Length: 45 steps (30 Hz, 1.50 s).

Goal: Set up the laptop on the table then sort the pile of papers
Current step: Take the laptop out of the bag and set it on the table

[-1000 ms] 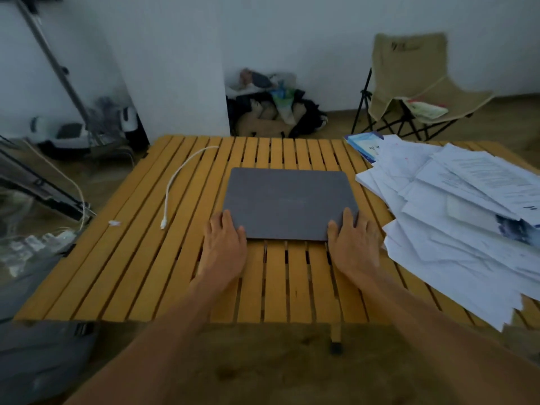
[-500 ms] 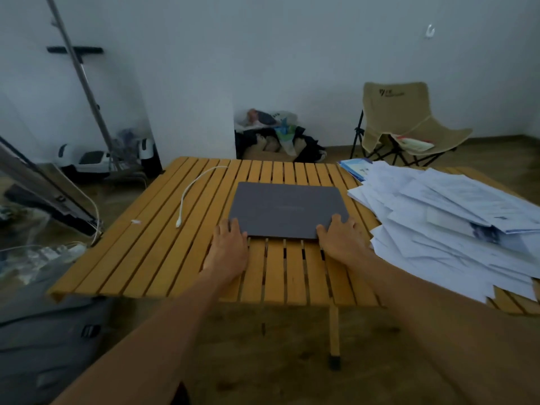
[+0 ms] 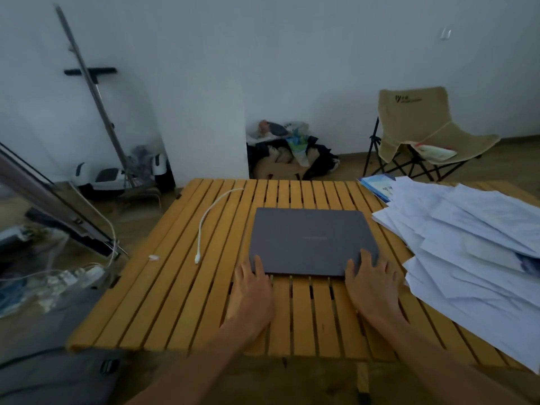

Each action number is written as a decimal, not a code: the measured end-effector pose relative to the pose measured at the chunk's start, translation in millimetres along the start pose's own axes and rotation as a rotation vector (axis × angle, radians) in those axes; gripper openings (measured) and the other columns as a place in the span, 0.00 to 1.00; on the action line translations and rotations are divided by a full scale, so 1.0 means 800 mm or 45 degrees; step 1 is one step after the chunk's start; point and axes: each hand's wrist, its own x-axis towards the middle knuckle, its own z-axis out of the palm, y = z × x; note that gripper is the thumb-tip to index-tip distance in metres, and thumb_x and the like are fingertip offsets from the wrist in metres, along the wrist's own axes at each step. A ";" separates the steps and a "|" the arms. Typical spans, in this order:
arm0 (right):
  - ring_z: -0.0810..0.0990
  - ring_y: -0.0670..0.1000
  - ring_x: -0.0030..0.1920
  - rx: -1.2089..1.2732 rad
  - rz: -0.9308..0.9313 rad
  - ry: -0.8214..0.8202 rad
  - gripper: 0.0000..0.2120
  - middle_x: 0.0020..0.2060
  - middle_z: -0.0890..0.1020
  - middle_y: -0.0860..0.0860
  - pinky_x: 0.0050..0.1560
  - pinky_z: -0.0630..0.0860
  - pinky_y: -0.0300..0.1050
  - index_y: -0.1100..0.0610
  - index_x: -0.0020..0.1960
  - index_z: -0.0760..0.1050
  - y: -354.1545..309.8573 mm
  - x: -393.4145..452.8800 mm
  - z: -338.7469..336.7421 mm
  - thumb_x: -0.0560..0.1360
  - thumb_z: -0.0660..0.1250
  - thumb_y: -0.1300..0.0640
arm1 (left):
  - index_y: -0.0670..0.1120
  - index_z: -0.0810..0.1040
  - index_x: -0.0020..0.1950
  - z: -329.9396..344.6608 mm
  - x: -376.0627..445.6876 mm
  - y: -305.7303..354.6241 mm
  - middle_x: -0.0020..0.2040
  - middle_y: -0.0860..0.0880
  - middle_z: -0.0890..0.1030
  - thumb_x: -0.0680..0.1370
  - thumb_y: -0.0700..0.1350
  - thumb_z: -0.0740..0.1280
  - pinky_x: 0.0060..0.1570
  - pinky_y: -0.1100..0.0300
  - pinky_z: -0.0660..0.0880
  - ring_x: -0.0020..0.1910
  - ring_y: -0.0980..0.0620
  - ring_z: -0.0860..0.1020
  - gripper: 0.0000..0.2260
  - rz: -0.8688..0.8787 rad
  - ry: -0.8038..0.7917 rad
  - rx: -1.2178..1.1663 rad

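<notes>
Both hands point(image 3: 252, 290) point(image 3: 370, 283) unmoved — fingers flat on closed laptop point(image 3: 311, 239)

Dark grey laptop point(image 3: 312, 241), yellow-orange slatted table point(image 3: 175, 302), white cable point(image 3: 210, 217), white papers point(image 3: 473, 249) with a blue-covered booklet point(image 3: 375, 187) at their far edge, beige chair point(image 3: 420, 124) on black legs, white wall point(image 3: 263, 54)

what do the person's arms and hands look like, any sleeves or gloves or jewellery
Both forearms are bare to the frame's lower edge: no sleeves show. The left hand and right hand wear no gloves, and no rings, watch or bracelet are visible, though the light is dim.
</notes>
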 end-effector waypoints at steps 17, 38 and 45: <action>0.56 0.56 0.79 0.078 -0.254 -0.207 0.28 0.78 0.60 0.55 0.78 0.55 0.56 0.52 0.77 0.60 -0.077 0.091 -0.024 0.80 0.59 0.45 | 0.42 0.75 0.43 -0.069 0.130 -0.128 0.36 0.49 0.77 0.79 0.42 0.63 0.31 0.60 0.72 0.36 0.51 0.77 0.06 -0.624 -0.052 -0.357; 0.77 0.51 0.35 -0.022 -0.370 -0.311 0.25 0.31 0.77 0.49 0.49 0.78 0.52 0.53 0.34 0.72 -0.253 0.226 0.071 0.82 0.50 0.43 | 0.38 0.74 0.54 -0.011 0.223 -0.113 0.42 0.43 0.82 0.81 0.40 0.64 0.46 0.56 0.78 0.43 0.49 0.82 0.06 -0.532 0.295 -2.126; 0.75 0.50 0.30 0.067 -0.330 -0.273 0.22 0.28 0.75 0.49 0.35 0.77 0.47 0.55 0.35 0.75 -0.268 0.221 0.062 0.80 0.55 0.45 | 0.39 0.75 0.51 -0.020 0.226 -0.104 0.37 0.44 0.85 0.80 0.39 0.65 0.38 0.61 0.80 0.35 0.52 0.83 0.03 -0.647 0.275 -1.771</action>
